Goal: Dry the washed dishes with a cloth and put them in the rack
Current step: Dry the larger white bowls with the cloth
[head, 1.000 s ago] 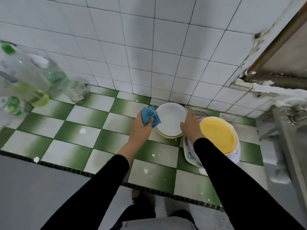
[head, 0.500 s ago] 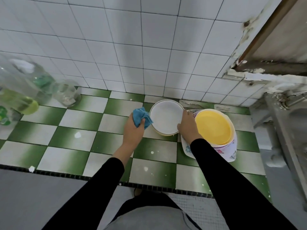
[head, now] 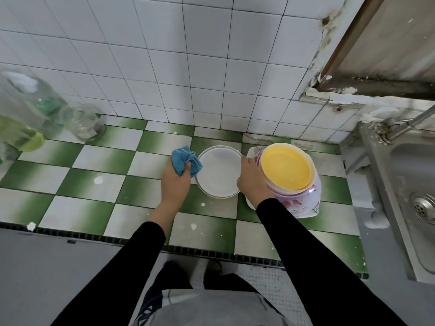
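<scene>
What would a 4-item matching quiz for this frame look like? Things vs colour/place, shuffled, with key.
Things:
1 cloth
2 plate
3 topmost stacked dish
4 sink

Descriptions:
A steel, far right
B yellow
C blue, bunched in the left hand
D white, right hand on its rim

Pairs: 1-C, 2-D, 3-B, 4-A

left hand (head: pixel 175 182): gripping cloth (head: pixel 184 158), fingers curling round it | right hand (head: pixel 251 182): holding plate (head: pixel 220 172) by its right rim, thumb lying on the edge | both arms: reaching forward, black sleeves, wrists showing
</scene>
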Available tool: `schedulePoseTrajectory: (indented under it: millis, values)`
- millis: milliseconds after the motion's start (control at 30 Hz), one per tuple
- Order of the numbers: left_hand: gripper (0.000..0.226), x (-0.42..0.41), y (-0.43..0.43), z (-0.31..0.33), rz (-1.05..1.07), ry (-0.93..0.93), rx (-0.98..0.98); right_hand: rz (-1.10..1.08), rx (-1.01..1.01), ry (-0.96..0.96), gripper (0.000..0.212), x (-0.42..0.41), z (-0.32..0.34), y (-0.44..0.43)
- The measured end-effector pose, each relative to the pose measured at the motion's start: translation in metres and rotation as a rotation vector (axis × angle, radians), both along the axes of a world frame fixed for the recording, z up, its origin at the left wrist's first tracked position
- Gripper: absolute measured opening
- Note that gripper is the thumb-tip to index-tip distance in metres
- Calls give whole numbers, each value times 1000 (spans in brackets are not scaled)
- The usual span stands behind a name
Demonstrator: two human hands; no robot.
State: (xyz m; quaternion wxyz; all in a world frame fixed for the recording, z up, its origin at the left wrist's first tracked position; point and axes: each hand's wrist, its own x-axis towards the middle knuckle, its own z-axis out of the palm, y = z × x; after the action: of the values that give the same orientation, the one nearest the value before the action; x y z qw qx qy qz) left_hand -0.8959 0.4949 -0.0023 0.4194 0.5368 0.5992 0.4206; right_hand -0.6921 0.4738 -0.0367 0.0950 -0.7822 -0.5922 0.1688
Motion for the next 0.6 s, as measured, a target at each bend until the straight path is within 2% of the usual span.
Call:
schedulePoseTrajectory:
  millis: [167, 433, 600]
  values:
    - [32, -3, -8, -1, 10, -18, 10, 3, 6, 8, 60, -8, -6, -14]
    - [23, -13, -15, -8, -21, -17, 22, -134, -10, 76, 57, -17, -8, -22]
    - [26, -13, -17, -10, -22, -9, 25, -194, -28, 20, 61, -22, -17, -34]
